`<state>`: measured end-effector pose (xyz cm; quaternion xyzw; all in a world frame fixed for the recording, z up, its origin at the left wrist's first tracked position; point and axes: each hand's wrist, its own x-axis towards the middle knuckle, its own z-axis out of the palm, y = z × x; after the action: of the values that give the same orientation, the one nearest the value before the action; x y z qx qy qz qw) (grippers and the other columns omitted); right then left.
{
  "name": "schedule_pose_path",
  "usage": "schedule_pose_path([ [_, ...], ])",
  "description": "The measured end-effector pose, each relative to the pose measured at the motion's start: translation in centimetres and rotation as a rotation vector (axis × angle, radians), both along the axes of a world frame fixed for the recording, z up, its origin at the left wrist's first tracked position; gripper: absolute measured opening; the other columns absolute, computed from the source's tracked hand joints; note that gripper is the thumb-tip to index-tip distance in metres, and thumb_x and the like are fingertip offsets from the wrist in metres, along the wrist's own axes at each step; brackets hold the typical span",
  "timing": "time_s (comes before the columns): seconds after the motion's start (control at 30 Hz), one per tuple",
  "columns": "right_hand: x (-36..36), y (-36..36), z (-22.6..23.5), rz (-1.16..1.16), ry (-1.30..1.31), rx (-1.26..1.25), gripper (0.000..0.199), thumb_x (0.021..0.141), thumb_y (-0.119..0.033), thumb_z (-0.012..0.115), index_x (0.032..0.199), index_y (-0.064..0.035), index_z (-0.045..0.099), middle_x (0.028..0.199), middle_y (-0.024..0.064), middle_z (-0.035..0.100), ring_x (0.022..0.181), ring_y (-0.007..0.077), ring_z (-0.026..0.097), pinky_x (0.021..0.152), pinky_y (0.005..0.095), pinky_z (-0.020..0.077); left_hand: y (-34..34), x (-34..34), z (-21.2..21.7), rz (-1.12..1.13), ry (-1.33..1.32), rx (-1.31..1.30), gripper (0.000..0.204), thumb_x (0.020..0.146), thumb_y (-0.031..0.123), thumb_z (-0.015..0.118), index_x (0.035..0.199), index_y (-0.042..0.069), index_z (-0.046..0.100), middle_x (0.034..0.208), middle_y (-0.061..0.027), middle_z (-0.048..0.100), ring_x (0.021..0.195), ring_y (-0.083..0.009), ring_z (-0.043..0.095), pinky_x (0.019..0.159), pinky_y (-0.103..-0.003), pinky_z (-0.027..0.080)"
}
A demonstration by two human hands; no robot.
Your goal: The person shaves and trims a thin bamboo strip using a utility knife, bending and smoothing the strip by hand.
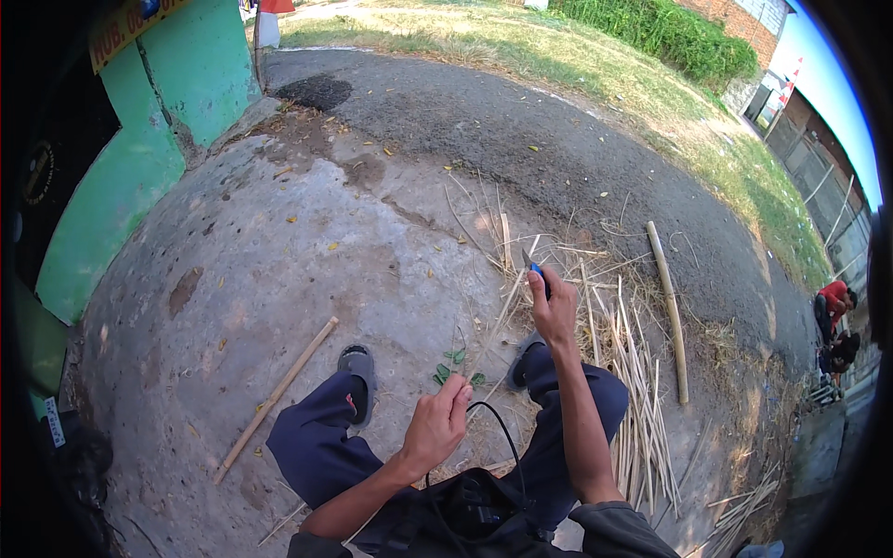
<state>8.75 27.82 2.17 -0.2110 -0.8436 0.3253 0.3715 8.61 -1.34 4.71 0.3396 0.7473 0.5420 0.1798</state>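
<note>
My right hand (556, 314) is closed round the blue handle of a small knife (539, 270), its short blade pointing up and away from me. Lower and to the left, my left hand (433, 430) grips the near end of a thin bamboo strip (496, 327). The strip slants up to the right, its far end close to the knife; whether the blade touches it I cannot tell. Beside my right leg lies a loose pile of pale bamboo strips (635, 409). Thin shavings and splinters are scattered beyond the knife.
A thick pole (668, 312) lies right of the pile, and a thinner stick (276, 400) left of my feet. Green leaves (450, 365) rest between my sandals. A green wall (112, 205) stands left. Two people (834, 321) crouch at far right. A black cable hangs before me.
</note>
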Motion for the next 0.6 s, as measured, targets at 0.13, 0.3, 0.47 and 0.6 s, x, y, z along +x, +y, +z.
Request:
schedule_pose_path([
  [0.13,-0.4,5.8,-2.5,-0.284,-0.132,-0.259,0.060,0.109,-0.053,0.055,0.087,0.0016,0.068,0.067,0.0179,0.057,0.068,0.0289,0.058,0.067,0.0450,0.0441,-1.0,1.0,-0.6,-0.077,0.008,-0.031,0.018,0.110,0.014,0.055,0.102,0.000,0.058,0.068,-0.0191,0.057,0.059,-0.0352,0.061,0.059,-0.042,0.045],
  [0.3,1.6,6.4,-4.6,-0.285,-0.365,-0.325,0.065,0.105,-0.061,0.055,0.089,-0.0007,0.073,0.075,0.0190,0.068,0.075,0.0347,0.067,0.074,0.0468,0.0495,-1.9,-0.4,-1.5,-0.075,-0.024,-0.043,0.021,0.111,0.018,0.055,0.104,-0.001,0.061,0.066,-0.0169,0.057,0.056,-0.0289,0.058,0.059,-0.041,0.044],
  [0.47,2.4,-0.1,-3.0,-0.021,-0.637,0.082,0.058,0.104,-0.059,0.058,0.099,-0.0036,0.076,0.079,0.0214,0.072,0.073,0.0437,0.069,0.071,0.0514,0.0502,-2.6,-3.0,-2.4,0.020,-0.232,-0.061,0.024,0.113,0.022,0.054,0.109,0.001,0.065,0.063,-0.0039,0.051,0.058,-0.0098,0.046,0.057,-0.033,0.041],
  [0.6,1.5,-3.2,0.4,0.024,-0.241,0.028,0.038,0.107,-0.040,0.064,0.105,-0.0031,0.072,0.073,0.0182,0.066,0.067,0.0388,0.066,0.065,0.0474,0.0479,-2.2,-3.7,-1.7,0.028,-0.338,-0.038,0.028,0.115,0.024,0.049,0.107,0.003,0.065,0.068,0.0027,0.050,0.059,-0.0061,0.045,0.057,-0.027,0.040],
])
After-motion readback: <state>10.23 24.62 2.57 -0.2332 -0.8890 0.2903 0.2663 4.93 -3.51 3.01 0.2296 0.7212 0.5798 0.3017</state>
